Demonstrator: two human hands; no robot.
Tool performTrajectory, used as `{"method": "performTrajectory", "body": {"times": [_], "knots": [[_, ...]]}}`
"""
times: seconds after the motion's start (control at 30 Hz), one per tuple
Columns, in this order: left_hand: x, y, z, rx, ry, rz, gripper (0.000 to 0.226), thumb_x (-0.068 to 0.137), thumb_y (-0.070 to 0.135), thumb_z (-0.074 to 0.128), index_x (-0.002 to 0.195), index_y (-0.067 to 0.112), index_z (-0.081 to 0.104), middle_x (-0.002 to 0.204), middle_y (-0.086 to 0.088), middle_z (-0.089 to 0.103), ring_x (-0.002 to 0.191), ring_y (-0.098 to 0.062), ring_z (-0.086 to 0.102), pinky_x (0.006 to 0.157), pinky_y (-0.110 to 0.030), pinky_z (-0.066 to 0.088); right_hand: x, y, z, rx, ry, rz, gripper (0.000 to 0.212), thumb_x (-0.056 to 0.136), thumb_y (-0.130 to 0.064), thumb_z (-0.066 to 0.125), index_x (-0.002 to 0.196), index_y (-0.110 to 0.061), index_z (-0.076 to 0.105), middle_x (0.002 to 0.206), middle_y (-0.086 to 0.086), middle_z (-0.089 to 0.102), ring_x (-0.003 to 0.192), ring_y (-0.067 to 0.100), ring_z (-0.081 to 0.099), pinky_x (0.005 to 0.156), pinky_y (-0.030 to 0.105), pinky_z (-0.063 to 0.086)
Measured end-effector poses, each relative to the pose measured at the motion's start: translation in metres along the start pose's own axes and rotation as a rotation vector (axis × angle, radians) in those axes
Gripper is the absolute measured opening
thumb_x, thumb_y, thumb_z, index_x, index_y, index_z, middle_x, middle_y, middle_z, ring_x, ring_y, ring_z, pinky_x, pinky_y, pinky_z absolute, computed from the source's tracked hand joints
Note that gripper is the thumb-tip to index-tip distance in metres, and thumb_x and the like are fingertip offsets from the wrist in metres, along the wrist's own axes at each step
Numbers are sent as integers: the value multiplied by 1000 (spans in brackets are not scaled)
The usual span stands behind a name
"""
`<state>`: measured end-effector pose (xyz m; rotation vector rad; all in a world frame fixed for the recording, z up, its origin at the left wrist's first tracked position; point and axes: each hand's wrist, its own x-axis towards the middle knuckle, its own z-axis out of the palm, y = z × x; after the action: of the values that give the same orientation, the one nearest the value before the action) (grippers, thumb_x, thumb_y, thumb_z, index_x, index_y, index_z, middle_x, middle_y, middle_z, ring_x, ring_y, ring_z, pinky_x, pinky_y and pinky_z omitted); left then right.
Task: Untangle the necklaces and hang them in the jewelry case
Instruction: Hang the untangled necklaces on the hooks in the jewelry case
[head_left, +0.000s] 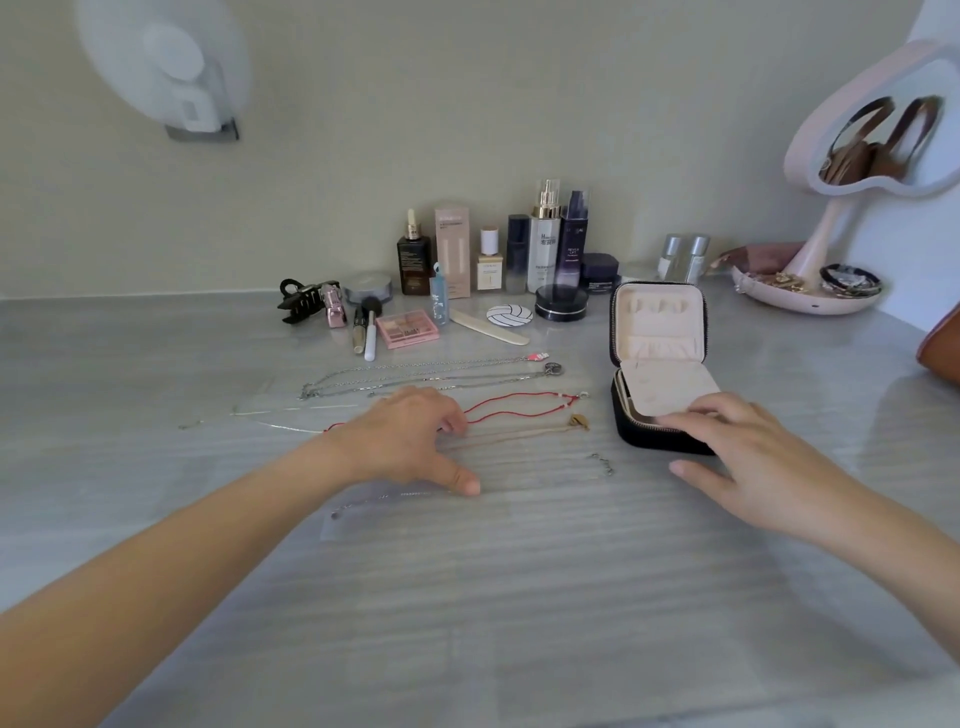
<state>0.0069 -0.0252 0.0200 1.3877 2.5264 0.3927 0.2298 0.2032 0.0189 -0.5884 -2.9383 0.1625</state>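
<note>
Several necklaces lie stretched out in rows on the grey table: silver chains at the back, a red cord necklace, a gold chain with a small pendant, and a thin silver chain nearest me. My left hand rests over the red cord and gold chain, fingers curled down on them, thumb stretched toward me. A black jewelry case stands open to the right, its cream lid upright. My right hand lies on the case's front edge, fingertips touching the cream inner flap.
Cosmetic bottles, a pink palette, a black hair claw, brushes and a nail file line the back of the table. A heart-shaped mirror on a pink tray stands at the far right. A small loose clasp piece lies near the case.
</note>
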Motion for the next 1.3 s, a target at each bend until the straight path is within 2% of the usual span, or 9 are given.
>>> {"method": "performTrajectory", "body": {"times": [0.17, 0.27, 0.53, 0.67, 0.77, 0.9, 1.07, 1.17, 1.3], "knots": [[-6, 5, 2, 73, -8, 91, 33, 74, 47, 67, 98, 25, 60, 102, 8, 53, 106, -14, 46, 93, -31, 38, 12, -22, -3, 29, 139, -36, 44, 84, -38, 58, 125, -22, 54, 136, 6, 40, 124, 26, 37, 103, 35, 34], [-13, 9, 13, 52, 66, 146, 18, 83, 35, 61, 93, 21, 61, 100, 3, 54, 104, -15, 48, 93, -32, 39, 26, -50, -1, 110, 171, -191, 36, 84, -36, 59, 116, -22, 61, 128, 0, 47, 119, 18, 43, 96, 20, 30], [-19, 10, 26, 262, 203, 235, 23, 94, 28, 40, 106, 13, 52, 113, -7, 54, 107, -24, 48, 90, -30, 34, 64, -121, 22, 227, -222, -359, 35, 76, -47, 65, 105, -27, 61, 100, -11, 44, 85, 6, 45, 73, 24, 38], [-15, 9, 15, 3, 183, 157, 8, 95, 22, 40, 95, 17, 47, 90, -1, 69, 88, -22, 59, 71, -25, 33, 71, -133, 27, 256, -181, -334, 16, 80, -39, 64, 87, -24, 60, 88, -11, 55, 78, 7, 44, 55, 19, 29], [-11, 4, 10, -304, 117, 106, 18, 94, 17, 43, 78, 24, 41, 62, 7, 59, 57, -7, 51, 61, -23, 38, 77, -133, 23, 611, -277, -251, 16, 83, -25, 63, 70, -22, 55, 56, -14, 56, 43, 1, 45, 43, 14, 32], [-7, 7, -2, -655, 144, 86, 17, 92, 13, 49, 77, 19, 46, 53, 6, 54, 40, -5, 39, 43, -17, 32, 83, -128, 2, 849, -407, -188, 13, 85, -15, 62, 73, -17, 60, 61, -7, 63, 37, 2, 42, 41, 17, 31], [0, 19, -21, -880, 173, 102, 9, 93, 22, 46, 88, 16, 51, 65, 7, 63, 59, -6, 60, 65, -23, 47, 88, -126, -30, 909, -398, -187, 12, 85, -15, 61, 75, -10, 61, 55, -4, 57, 37, 3, 38, 40, 14, 30], [10, 28, -25, -1041, 97, 65, 40, 95, 42, 27, 94, 21, 61, 87, 5, 69, 93, -13, 66, 88, -30, 47, 96, -121, -46, 960, -319, -177, 15, 86, -14, 60, 70, -12, 61, 52, -5, 59, 36, 3, 38, 38, 14, 29], [25, 44, -22, -1169, -102, 121, 60, 94, 51, 10, 100, 19, 62, 94, -2, 70, 98, -13, 65, 92, -25, 45, 105, -111, -59, 1045, -238, -107, 17, 87, -11, 58, 70, -9, 59, 48, -6, 58, 33, 2, 38, 34, 13, 27]]}}
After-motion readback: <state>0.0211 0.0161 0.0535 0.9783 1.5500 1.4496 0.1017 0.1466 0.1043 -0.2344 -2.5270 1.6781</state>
